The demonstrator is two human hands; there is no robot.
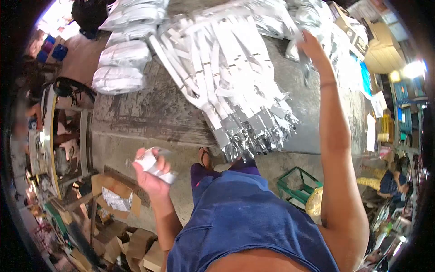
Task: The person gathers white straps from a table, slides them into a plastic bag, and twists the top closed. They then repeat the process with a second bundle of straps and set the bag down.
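My left hand (153, 177) is off the table's near edge at the left, its fingers closed around a small folded white strip (154, 165). Stretched far out over the right side of the table, my right hand (312, 47) is smeared by motion. Its fingers overlap the edge of the white plastic-wrapped bundles (312, 18), and a thin greyish strip (306, 72) hangs below them; I cannot tell whether they grip it. Between my hands lies a spread pile of long white straps (226, 63) with shiny silvery ends towards me.
Stacked wrapped white bundles (122, 54) stand at the table's (145, 111) back left. An open carton (131, 199) sits on the floor at left, a green metal frame (290, 186) at right. Cardboard boxes (385, 47) are piled at back right. Another person (394, 181) is at far right.
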